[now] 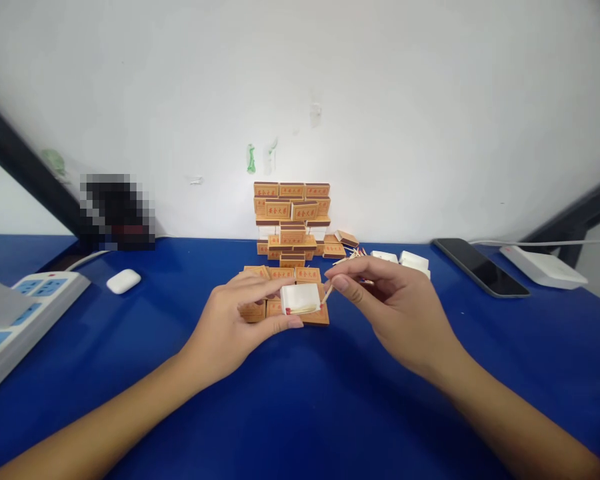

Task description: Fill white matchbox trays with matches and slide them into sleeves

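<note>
My left hand grips a white matchbox tray between thumb and fingers. Matches with red heads lie along the tray's lower edge. At the tray's right side, my right hand pinches a match, its red head pointing down. Below and behind the tray, several yellow matchboxes lie flat on the blue table, partly hidden by my left hand and the tray. Further back stands a stacked structure of matchboxes against the wall.
Loose matches, more matchboxes and white trays lie behind my right hand. A phone and a white box are at the right. At the left are a white earphone case and a power strip.
</note>
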A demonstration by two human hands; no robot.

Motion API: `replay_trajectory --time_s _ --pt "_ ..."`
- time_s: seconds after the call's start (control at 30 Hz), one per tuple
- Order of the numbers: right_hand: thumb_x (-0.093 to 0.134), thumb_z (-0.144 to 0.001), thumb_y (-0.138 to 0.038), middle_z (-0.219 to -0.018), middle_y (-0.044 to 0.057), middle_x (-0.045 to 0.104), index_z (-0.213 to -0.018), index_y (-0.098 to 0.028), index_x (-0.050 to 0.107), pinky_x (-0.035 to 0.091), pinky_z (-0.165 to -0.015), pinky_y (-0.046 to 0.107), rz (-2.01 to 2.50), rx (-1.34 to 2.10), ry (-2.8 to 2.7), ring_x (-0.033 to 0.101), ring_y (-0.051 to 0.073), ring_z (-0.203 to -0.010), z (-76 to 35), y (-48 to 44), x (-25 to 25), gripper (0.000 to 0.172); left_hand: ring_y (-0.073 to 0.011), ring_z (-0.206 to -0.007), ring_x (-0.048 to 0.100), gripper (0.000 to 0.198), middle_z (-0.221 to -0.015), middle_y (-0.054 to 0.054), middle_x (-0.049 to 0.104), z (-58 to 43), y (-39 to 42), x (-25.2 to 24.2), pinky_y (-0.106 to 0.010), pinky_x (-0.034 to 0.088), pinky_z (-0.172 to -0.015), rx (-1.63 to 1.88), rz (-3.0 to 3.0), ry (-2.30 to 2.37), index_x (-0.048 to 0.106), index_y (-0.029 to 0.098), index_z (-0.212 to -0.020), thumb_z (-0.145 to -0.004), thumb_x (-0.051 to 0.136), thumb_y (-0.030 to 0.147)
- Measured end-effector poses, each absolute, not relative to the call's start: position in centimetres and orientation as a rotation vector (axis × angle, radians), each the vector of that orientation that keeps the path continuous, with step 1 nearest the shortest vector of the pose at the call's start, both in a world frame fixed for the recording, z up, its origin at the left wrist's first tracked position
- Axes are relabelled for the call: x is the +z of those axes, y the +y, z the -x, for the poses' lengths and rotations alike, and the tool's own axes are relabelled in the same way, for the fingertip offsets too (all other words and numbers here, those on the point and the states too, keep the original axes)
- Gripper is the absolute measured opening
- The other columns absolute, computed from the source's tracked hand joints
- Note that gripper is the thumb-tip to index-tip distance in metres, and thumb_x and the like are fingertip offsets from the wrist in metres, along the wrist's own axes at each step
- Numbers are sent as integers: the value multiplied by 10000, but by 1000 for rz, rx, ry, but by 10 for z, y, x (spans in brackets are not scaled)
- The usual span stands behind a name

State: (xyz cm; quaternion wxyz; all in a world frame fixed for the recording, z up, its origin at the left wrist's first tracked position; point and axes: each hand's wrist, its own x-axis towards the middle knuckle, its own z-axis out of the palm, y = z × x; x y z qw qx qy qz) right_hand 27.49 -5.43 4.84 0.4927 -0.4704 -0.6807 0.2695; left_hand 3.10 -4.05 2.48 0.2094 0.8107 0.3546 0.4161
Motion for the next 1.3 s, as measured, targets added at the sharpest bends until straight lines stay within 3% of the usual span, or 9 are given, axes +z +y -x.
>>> replay_trajectory --time_s 0.13,0.27,0.43,0.6,0.73,0.8,1.0,1.13,1.3 --pt "795 -906 -366 -877 35 780 -882 -255 785 573 -636 319 1089 736 -1543 693 190 -759 -267 -57 36 114 -249 -1051 720 492 -1210 -30 812 -31 -41 24 -437 557 -1008 1168 -2233 965 759 332 -1326 -852 889 357" --pt "785 -920 -328 -1033 57 730 -904 -257 795 539 -625 312 1072 655 -1589 636 170 -781 -260 -59 24 74 -255 -1066 714 477 -1211 -37 810 -32 -43 25 -435 553 -1005 1178 -2230 986 761 326 -1327 -865 878 350" --pt "761 -940 -332 -1078 66 727 -922 -266 808 571 -680 322 1085 654 -1676 679 200 -913 -260 -60 23 83 -244 -1039 710 487 -1197 -39 814 -32 -41 21 -422 571 -981 1223 -2240 981 754 316 -1336 -866 877 361" --pt "721 -958 -446 -952 45 797 -916 -266 793 574 -683 348 1205 558 -1773 719 215 -839 -294 -48 46 199 -232 -1010 708 463 -1117 -40 820 -30 -40 18 -399 599 -950 1230 -2216 1045 767 291 -1316 -870 874 351" --pt "689 -943 -465 -700 31 739 -863 -254 784 448 -520 343 1548 170 -1852 590 178 -537 -347 -24 50 244 -211 -929 704 457 -1039 -38 814 -28 -40 21 -357 622 -870 1211 -2170 1118 775 277 -1308 -869 873 355" --pt "681 -928 -454 -667 43 715 -816 -248 770 421 -529 347 1656 53 -1950 593 190 -545 -369 -13 45 251 -206 -925 702 455 -1054 -38 810 -28 -40 22 -355 622 -882 1193 -2173 1145 774 280 -1312 -870 870 338" --pt "648 -931 -463 -806 68 737 -847 -258 765 439 -588 342 1647 293 -2290 623 204 -651 -375 -6 32 250 -205 -959 693 430 -1024 -35 811 -29 -40 20 -337 607 -908 1180 -2180 1130 784 249 -1285 -870 868 322" --pt "635 -897 -378 -890 79 729 -838 -243 731 469 -638 345 1617 330 -2336 648 212 -717 -367 -7 23 176 -205 -964 694 429 -1042 -35 811 -28 -39 20 -345 603 -919 1200 -2186 1099 783 246 -1283 -870 868 325" --pt "582 -912 -331 -880 72 717 -815 -244 712 467 -645 354 1655 337 -2353 643 212 -719 -379 -2 14 184 -212 -984 696 445 -1069 -42 810 -27 -39 20 -352 600 -921 1210 -2193 1073 782 240 -1284 -857 881 319"
